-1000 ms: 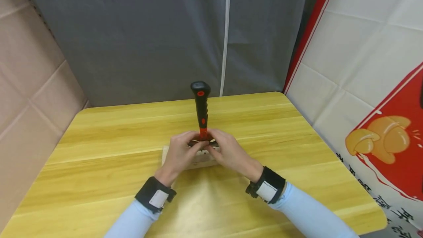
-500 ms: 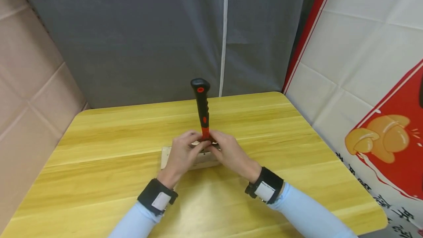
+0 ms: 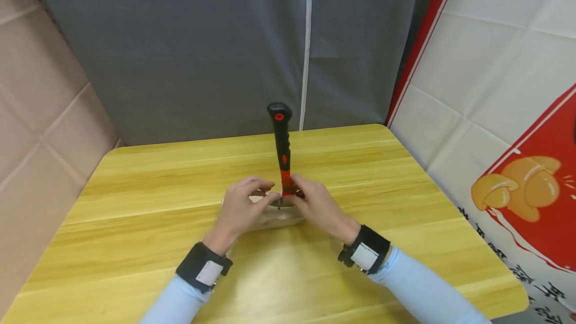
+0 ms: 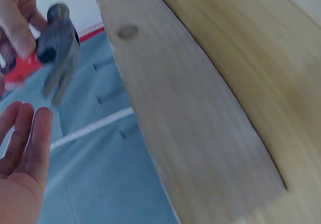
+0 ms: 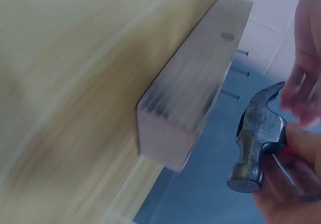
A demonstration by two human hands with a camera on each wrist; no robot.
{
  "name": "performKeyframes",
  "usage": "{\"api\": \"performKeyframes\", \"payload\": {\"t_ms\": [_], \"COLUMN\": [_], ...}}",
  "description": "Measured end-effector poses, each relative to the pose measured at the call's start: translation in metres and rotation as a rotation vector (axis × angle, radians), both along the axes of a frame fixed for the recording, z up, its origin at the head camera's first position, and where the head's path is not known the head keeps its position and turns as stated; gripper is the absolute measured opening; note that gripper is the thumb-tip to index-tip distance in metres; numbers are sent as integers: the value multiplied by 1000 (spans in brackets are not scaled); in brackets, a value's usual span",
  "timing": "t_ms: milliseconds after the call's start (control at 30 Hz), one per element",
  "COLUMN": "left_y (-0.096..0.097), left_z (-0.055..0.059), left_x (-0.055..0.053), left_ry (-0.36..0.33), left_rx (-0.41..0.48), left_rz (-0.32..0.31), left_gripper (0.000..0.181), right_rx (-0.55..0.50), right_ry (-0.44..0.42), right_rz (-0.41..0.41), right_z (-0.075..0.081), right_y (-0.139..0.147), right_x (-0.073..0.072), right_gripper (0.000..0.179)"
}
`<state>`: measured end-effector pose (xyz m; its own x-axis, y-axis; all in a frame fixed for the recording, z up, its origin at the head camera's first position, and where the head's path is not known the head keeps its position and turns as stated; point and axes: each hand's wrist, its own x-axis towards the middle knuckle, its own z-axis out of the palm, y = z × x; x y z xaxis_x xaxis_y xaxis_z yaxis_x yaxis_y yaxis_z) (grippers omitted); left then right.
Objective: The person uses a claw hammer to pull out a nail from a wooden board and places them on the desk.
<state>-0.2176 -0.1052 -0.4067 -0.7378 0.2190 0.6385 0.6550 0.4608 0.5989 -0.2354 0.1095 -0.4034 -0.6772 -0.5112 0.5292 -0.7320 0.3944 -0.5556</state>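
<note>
Head view: well to the left of the wooden block (image 3: 275,221), you have a pale tiled-looking wall (image 3: 40,89). Nearer in, your left light-blue sleeve (image 3: 177,303) comes up from in front of the block on its left, ending at a black wristband (image 3: 202,268). Your left hand (image 3: 242,207) hangs over the block's left part; its grip is spread, fingers and thumb apart with nothing between them, which your left wrist view bears out.

The block itself lies on the yellow wood-grained tabletop (image 3: 135,229), with a grey curtain (image 3: 202,54) behind it. Your right wrist view shows nails (image 5: 239,73) standing up from the block's upper face, and a round dark knot (image 5: 227,36) in the side facing you.

Just right of the block's middle, the hammer (image 3: 281,144) stands handle-up, tilted slightly, its black-and-red handle pointing away from the block. Its steel head (image 5: 258,136) is held above the nailed face, apart from the block.

Your right hand (image 3: 320,208) is over the block's right end, its grip pinching the hammer by the red neck beside the head. Well to the right of the block rises a white wall (image 3: 490,54) with a red print (image 3: 553,224).
</note>
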Motion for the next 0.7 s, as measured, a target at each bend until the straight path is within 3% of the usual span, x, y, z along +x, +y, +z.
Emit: {"api": "performKeyframes", "payload": {"t_ms": [167,367,700], "left_y": [-24,-56,-88], "left_z": [-6,-12,-24], "left_x": [-1,2,7], "left_ry": [-1,-115,-340], "left_rx": [-65,-164,-451], "left_rz": [65,154,88], "left_gripper": [16,15,55], "right_rx": [8,45,177], "right_ry": [-83,-153,-125], "right_rz": [-26,-28,-41], "right_z": [1,2,7], "right_y": [10,22,31], "right_x": [-5,-10,-12], "right_gripper": [25,21,21]}}
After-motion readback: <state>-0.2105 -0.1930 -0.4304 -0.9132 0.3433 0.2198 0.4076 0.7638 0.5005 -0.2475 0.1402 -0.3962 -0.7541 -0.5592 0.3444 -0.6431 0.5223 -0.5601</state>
